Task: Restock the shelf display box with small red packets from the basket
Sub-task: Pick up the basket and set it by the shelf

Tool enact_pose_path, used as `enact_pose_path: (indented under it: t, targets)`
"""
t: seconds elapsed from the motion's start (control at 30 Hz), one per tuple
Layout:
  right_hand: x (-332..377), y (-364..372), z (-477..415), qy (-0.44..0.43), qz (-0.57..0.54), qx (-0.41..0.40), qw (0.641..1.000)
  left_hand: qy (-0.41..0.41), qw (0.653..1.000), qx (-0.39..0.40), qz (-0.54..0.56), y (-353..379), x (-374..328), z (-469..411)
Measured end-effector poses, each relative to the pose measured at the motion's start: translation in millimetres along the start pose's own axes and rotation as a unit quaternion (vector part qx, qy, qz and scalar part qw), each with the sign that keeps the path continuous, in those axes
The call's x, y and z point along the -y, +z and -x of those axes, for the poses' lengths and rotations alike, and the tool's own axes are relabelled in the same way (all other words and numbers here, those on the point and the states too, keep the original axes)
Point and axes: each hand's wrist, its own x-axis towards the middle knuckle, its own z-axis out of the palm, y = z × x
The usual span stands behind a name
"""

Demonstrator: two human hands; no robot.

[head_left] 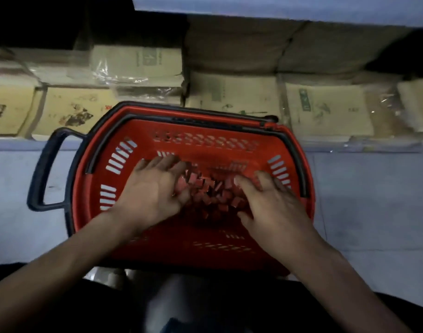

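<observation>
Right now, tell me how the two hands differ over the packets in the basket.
The left hand lies at the pile's left edge, fingers fairly straight; the right hand lies at its right edge, fingers spread and slightly bent. The left hand reaches farther across the basket than the right hand. Both rest palm down on the red packets.

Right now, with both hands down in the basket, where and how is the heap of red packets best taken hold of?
Probably by its two flanks, from above: the red packets lie loose and jumbled on the basket floor, so the left hand and right hand, one each side, can cup inward and scoop.
</observation>
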Motion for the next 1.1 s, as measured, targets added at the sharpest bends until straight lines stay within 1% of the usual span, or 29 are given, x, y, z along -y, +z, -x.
enact_pose_path:
  t: [0.17, 0.33, 0.5, 0.63, 0.8, 0.9, 0.97, 1.1]
  targets:
    - [18.2, -4.1, 51.5, -0.004, -0.004, -0.089, 0.996, 0.020, 0.998, -0.061, -0.015, -10.9, -10.2, 21.8]
    - [39.6, -6.9, 106.7, 0.007, -0.035, -0.143, 0.989, 0.050, 0.993, -0.111, -0.005, -34.1, -31.2, 63.7]
    - [55.1, -9.2, 144.6, 0.032, -0.065, -0.188, 0.980, 0.052, 0.985, -0.160, 0.024, -45.0, -51.9, 121.0]
    - [63.7, -21.1, 154.4, 0.013, -0.029, -0.171, 0.985, 0.067, 0.981, -0.180, 0.002, -61.4, -54.2, 146.3]
    - [63.5, -31.8, 129.5, -0.022, 0.050, -0.177, 0.983, 0.069, 0.978, -0.194, -0.021, -85.2, -38.2, 140.4]
    - [60.5, -15.9, 99.2, -0.009, 0.047, -0.130, 0.990, 0.065, 0.976, -0.206, 0.000, -66.6, -19.0, 122.8]
    - [60.1, -6.6, 75.6, -0.001, 0.064, -0.085, 0.994, 0.069, 0.979, -0.192, 0.016, -51.2, -15.0, 104.7]
    - [53.9, -11.6, 37.8, -0.034, 0.023, -0.087, 0.995, 0.071, 0.981, -0.179, 0.028, -42.6, -16.0, 55.4]
